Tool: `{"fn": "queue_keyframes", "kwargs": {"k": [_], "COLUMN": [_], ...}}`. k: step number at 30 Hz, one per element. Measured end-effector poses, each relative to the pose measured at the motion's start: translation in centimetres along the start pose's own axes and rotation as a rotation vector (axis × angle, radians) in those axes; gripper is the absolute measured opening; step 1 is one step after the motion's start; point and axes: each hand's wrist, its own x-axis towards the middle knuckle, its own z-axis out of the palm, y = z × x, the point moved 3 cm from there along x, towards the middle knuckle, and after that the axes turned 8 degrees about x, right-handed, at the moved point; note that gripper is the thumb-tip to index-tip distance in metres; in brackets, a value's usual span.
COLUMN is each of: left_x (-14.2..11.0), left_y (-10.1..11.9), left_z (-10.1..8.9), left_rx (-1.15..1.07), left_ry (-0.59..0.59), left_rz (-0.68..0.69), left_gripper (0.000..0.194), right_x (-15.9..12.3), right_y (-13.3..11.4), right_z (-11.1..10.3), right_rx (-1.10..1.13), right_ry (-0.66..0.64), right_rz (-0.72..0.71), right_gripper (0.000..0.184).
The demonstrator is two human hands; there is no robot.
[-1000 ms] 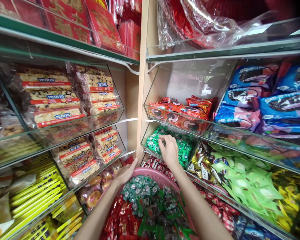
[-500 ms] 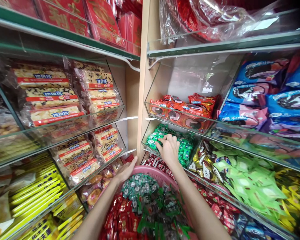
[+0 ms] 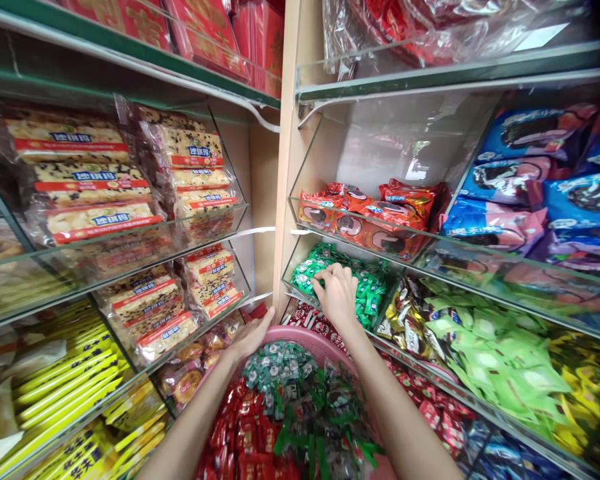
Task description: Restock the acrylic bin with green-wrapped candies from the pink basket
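A pink basket stands low in the middle, loaded with red-wrapped sweets, small teal-green sweets and dark sweets with green wrapper ends. At its left rim is my left hand, thumb side up, closed on the basket; its other fingers are mostly hidden. My right hand reaches over the basket into a clear bin of small green-wrapped candies. Its fingers are curled together on the candies, and what lies between the fingertips is hidden.
Clear shelf edges surround the right hand. Red biscuit packs sit right above it, blue packs further right. Gold-wrapped sweets and light green packets lie beside the bin. Packaged cereal bars and yellow packs fill the left shelves.
The view has shifted slightly, with the shelves appearing a little higher. My right hand stays at the green candies with its fingers curled. My left hand keeps its place at the basket rim.
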Motion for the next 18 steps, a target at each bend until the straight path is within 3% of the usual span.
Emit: {"fn": "queue_keyframes", "kwargs": {"k": [11,18], "left_x": [0.1,0.0], "left_y": [0.3,0.4], "left_z": [0.0,-0.2], "left_rx": [-0.003,0.001], "left_ry": [-0.017,-0.023], "left_rz": [0.007,0.020], "left_gripper": [0.087,0.089], "right_x": [0.3,-0.9], "right_y": [0.4,-1.8], "right_z": [-0.5,-2.6], "right_rx": [0.342,0.462], "right_ry": [0.078,0.147], "right_rz": [0.079,-0.131], "right_gripper": [0.019,0.020]}}
